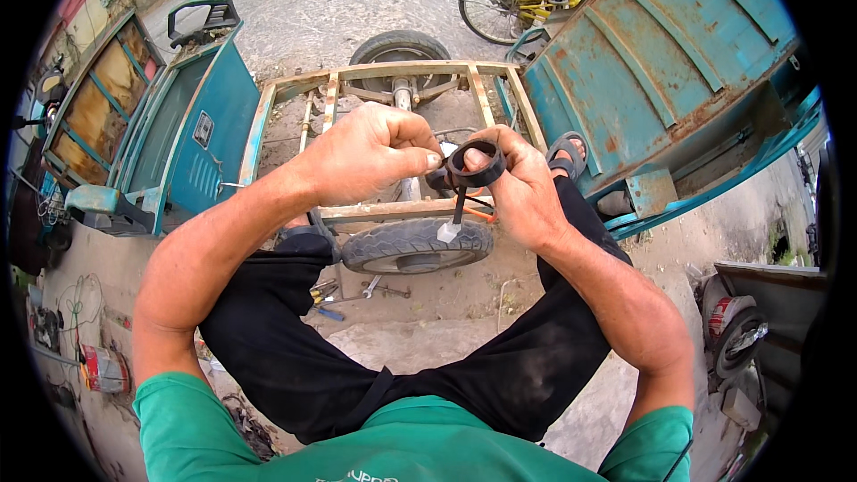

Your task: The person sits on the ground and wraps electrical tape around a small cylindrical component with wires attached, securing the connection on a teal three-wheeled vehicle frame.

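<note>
My right hand [527, 196] grips a black ring, apparently a tape roll [475, 177], with the thumb inside it. Just left of it, my left hand [375, 156] is closed with thumb and fingertips together; what they pinch is too small to make out. Black cables with a white connector [449, 230] and an orange wire [479, 213] hang below the ring. Behind both hands is a bare cart frame [485, 107] with an axle [402, 94] and wheels [417, 256] near and far.
Teal rusty metal panels stand left [201, 134] and right [647, 80]. A bicycle [504, 4] is at the back. Loose tools [328, 312] lie on the ground below the wheel. A red container [103, 366] sits lower left; clutter [736, 344] lines the right side.
</note>
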The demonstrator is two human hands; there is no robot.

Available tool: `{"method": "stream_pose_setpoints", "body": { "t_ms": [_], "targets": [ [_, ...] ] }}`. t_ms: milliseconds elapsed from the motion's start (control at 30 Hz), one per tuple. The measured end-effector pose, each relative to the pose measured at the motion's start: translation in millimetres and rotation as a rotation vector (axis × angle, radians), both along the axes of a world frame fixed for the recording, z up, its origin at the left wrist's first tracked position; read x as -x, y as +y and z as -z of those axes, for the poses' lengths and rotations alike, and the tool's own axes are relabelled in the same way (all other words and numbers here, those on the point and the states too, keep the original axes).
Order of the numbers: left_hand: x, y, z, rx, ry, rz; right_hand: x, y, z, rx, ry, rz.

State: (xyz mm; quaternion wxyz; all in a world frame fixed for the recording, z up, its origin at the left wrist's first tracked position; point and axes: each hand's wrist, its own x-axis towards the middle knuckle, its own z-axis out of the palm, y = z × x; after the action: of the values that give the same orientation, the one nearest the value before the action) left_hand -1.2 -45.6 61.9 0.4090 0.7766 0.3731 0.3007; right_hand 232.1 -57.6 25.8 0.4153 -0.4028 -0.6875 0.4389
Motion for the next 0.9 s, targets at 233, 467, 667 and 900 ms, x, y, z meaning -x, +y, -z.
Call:
{"method": "stream_pose_setpoints", "body": {
  "t_ms": [233, 467, 667, 900],
  "targets": [
    [-2, -11, -8, -0.593, 0.242, 0.011, 2, 13, -6, 0.314, 0.08, -0.103],
    [-6, -16, -10, -0.818, 0.35, 0.039, -1, 19, -20, 0.539, -0.111, -0.184],
    [-5, -11, -1, -0.716, 0.344, 0.103, -5, 20, -8, 0.512, -0.126, -0.168],
    [1, -7, -7, -0.299, 0.316, 0.063, -8, 7, -19, 0.242, -0.247, -0.206]
  ]
}}
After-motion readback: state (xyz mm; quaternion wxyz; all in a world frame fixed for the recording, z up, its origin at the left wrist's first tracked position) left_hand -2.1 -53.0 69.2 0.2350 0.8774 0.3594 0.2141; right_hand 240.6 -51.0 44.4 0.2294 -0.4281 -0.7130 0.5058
